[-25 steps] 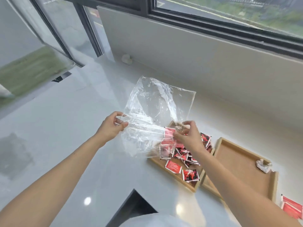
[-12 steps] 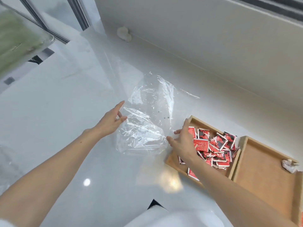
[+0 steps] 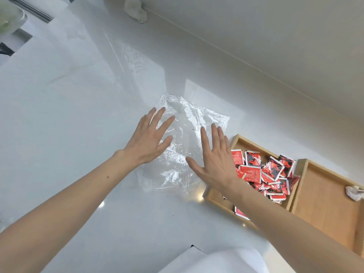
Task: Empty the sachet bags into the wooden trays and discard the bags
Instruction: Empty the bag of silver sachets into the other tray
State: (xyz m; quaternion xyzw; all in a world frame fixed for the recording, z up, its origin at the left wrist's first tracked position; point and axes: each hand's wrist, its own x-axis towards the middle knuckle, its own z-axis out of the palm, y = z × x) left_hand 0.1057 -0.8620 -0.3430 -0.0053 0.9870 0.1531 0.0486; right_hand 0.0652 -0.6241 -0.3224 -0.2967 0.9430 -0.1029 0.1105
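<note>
An empty clear plastic bag (image 3: 185, 138) lies flat and crinkled on the white counter. My left hand (image 3: 149, 138) rests palm down on its left side with fingers spread. My right hand (image 3: 214, 160) is spread palm down over its right side. Just right of the bag stands a wooden tray (image 3: 216, 196) heaped with several red sachets (image 3: 264, 170); my right forearm crosses its near end. A second wooden tray (image 3: 325, 200) sits against it on the right.
A crumpled white scrap (image 3: 354, 192) lies in the second tray. A small white object (image 3: 136, 8) sits against the wall at the back. The wall runs along the counter's far side. A white garment (image 3: 212, 261) shows at the bottom.
Both hands let go of the raised bag, which now lies flat on the counter, and they have opened out onto it. The view has tilted further down.
</note>
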